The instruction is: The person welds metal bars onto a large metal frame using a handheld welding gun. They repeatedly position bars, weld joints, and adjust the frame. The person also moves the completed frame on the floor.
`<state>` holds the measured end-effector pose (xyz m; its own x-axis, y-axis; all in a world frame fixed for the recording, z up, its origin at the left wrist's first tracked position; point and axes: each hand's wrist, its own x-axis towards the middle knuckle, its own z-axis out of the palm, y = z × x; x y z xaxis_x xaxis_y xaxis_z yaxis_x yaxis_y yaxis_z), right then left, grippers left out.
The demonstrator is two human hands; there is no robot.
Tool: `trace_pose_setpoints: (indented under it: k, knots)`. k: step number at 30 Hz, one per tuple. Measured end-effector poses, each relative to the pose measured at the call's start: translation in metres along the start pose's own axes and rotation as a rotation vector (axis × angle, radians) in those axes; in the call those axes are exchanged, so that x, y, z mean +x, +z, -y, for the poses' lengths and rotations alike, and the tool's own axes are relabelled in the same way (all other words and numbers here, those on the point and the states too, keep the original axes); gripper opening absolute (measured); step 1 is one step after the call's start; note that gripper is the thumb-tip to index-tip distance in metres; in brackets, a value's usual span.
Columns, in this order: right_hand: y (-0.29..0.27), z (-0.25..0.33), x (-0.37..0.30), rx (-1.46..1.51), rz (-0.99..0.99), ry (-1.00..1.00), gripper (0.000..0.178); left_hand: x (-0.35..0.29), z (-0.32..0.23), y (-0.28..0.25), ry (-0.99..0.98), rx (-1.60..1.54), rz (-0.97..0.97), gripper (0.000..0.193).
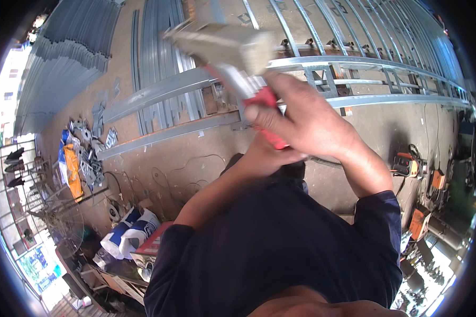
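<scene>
A hammer point(264, 108) with a red grip and a metal shaft is raised close in front of me. Its large head is blurred by motion, with a pointed end to the left and a blunt end to the right. My right hand point(314, 119) wraps round the red grip, thumb across it. Lower down, my left hand point(269, 156) closes at the butt of the handle, its fingers partly hidden behind the right hand. Beyond the hammer lies a welded-looking frame of grey metal tubes point(365, 61), and a long metal channel point(158, 94) runs to the left.
Stacked corrugated metal sheets point(71, 58) stand at the far left. Metal scraps and a yellow-white sack point(71, 166) lie on the floor. Cables point(188, 164) cross the ground. An orange machine point(406, 165) sits at the right; a fan point(63, 227) and white-blue packs point(135, 232) are lower left.
</scene>
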<state>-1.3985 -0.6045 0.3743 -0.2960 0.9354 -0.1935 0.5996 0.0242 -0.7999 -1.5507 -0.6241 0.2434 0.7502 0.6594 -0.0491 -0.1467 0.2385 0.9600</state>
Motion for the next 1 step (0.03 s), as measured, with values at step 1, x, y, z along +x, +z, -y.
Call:
trace_pose_setpoints:
  k: [1]
  knots:
    - [-0.0024, -0.0017, 0.0029, -0.002, 0.011, -0.001, 0.074, 0.0068, -0.0064, 0.0068, 0.034, 0.075, 0.011, 0.068]
